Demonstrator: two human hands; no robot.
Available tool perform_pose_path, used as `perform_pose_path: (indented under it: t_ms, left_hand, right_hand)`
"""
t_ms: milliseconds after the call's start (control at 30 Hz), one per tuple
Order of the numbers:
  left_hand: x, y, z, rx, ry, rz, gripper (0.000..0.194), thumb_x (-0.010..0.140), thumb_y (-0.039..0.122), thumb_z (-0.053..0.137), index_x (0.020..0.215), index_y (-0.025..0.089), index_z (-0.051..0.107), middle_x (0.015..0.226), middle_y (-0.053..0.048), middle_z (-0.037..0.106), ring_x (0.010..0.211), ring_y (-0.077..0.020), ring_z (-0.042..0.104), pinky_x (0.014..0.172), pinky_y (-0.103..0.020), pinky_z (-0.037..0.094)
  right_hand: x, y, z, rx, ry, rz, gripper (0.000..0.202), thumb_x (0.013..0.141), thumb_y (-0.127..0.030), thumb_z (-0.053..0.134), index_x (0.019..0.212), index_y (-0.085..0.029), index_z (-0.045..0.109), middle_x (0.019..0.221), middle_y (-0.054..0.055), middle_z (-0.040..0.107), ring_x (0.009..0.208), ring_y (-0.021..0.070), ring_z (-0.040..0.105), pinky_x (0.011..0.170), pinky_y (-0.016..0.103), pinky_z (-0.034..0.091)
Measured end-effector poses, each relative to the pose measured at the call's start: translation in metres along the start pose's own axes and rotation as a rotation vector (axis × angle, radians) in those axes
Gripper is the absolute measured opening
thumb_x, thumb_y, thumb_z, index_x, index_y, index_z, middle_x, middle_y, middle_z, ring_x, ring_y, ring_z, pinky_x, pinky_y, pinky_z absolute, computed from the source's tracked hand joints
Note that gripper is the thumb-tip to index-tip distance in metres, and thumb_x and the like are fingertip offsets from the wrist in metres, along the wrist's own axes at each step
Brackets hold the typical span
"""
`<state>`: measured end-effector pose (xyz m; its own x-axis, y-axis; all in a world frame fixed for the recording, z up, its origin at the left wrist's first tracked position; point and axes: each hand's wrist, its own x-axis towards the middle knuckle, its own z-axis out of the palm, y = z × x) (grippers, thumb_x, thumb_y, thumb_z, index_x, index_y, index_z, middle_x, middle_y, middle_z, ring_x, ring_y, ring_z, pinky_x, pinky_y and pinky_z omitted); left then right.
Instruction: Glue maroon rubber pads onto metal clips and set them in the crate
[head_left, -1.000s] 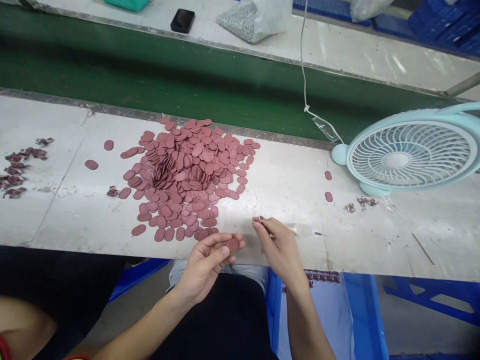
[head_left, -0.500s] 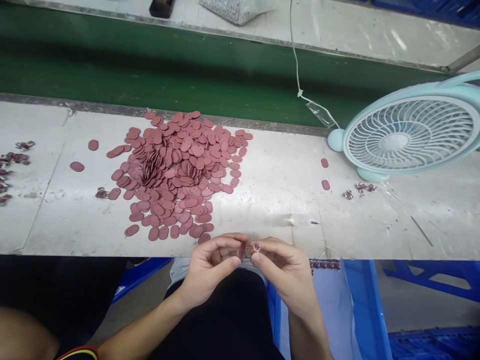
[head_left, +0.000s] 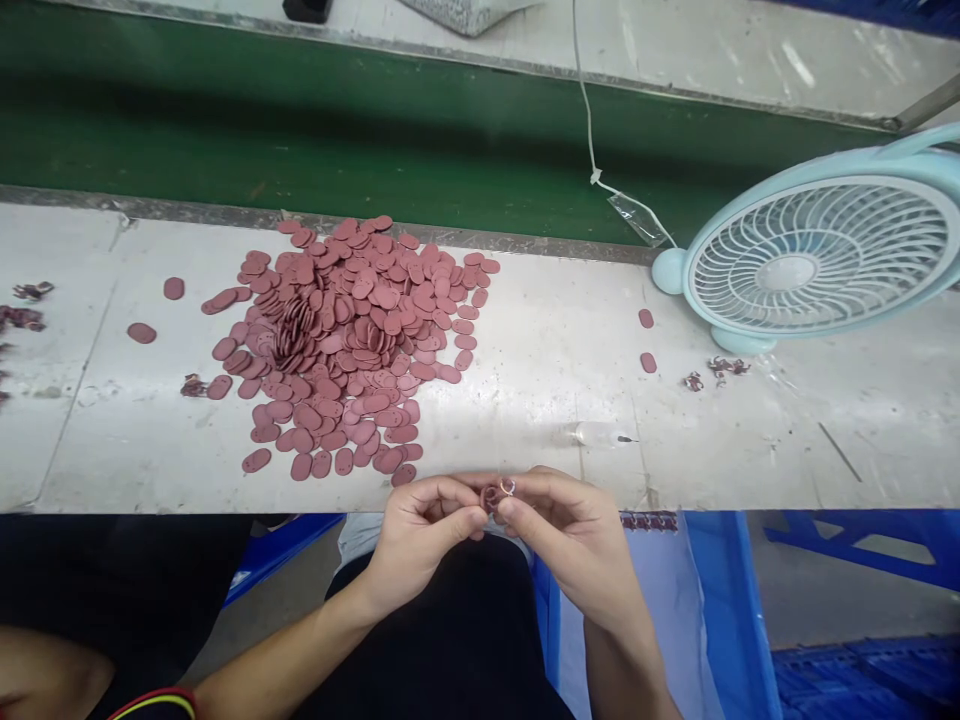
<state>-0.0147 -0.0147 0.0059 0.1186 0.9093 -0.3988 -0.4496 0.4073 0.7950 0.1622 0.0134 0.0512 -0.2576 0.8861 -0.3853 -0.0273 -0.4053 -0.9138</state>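
Note:
Just in front of the table edge, my left hand (head_left: 429,540) pinches a small reddish-brown oval piece (head_left: 487,498) between thumb and fingers. Close beside it, my right hand (head_left: 574,535) grips a small shiny ring-like part (head_left: 508,487) in its fingertips. The two parts touch or nearly touch; fingers partly hide them. A large heap of flat reddish ovals (head_left: 375,300), some with small holes, lies on the white table (head_left: 525,400) beyond my left hand. A small clear bottle with a dark needle tip (head_left: 600,435) rests beyond my right hand.
A light blue fan (head_left: 787,272) stands at the right, its white cable (head_left: 586,110) running up. Small metallic parts (head_left: 718,370) lie near it, others (head_left: 22,317) at far left. A blue crate (head_left: 731,600) with a white sheet sits below the table. Another person's arm (head_left: 52,670) shows lower left.
The oval piece in my left hand has turned and come closer to the ring-like part in my right hand. The view has shifted slightly.

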Motion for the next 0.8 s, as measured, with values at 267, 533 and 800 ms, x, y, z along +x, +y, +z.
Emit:
perform_pose_path:
  t_ms: [267,533,800]
  left_hand:
    - [-0.002,-0.003,0.003,0.029,0.052,0.033,0.007,0.082,0.021,0.081,0.076,0.02,0.08,0.091,-0.007,0.081,0.089,-0.0233,0.075,0.077,-0.031,0.06]
    - [-0.004,-0.011,0.006,-0.003,0.062,0.037,0.006,0.083,0.024,0.08,0.078,0.021,0.08,0.108,-0.01,0.081,0.103,-0.0286,0.073,0.086,-0.04,0.061]
    - [-0.007,-0.014,0.01,-0.028,0.086,0.065,0.005,0.084,0.025,0.08,0.08,0.022,0.08,0.112,-0.009,0.08,0.114,-0.0313,0.071,0.097,-0.044,0.057]
  right_hand:
    - [0.001,0.007,0.007,0.218,0.017,0.04,0.008,0.088,-0.027,0.078,0.094,-0.024,0.078,0.09,0.001,0.077,0.081,0.0155,0.074,0.079,0.029,0.063]
    - [0.002,0.011,0.004,0.265,0.012,0.052,0.012,0.088,-0.031,0.078,0.096,-0.023,0.078,0.093,0.003,0.078,0.079,0.0166,0.073,0.078,0.032,0.063]
    - [-0.001,0.012,0.008,0.256,0.044,0.03,0.012,0.089,-0.031,0.077,0.097,-0.022,0.077,0.094,0.003,0.078,0.084,0.0172,0.074,0.081,0.032,0.063]
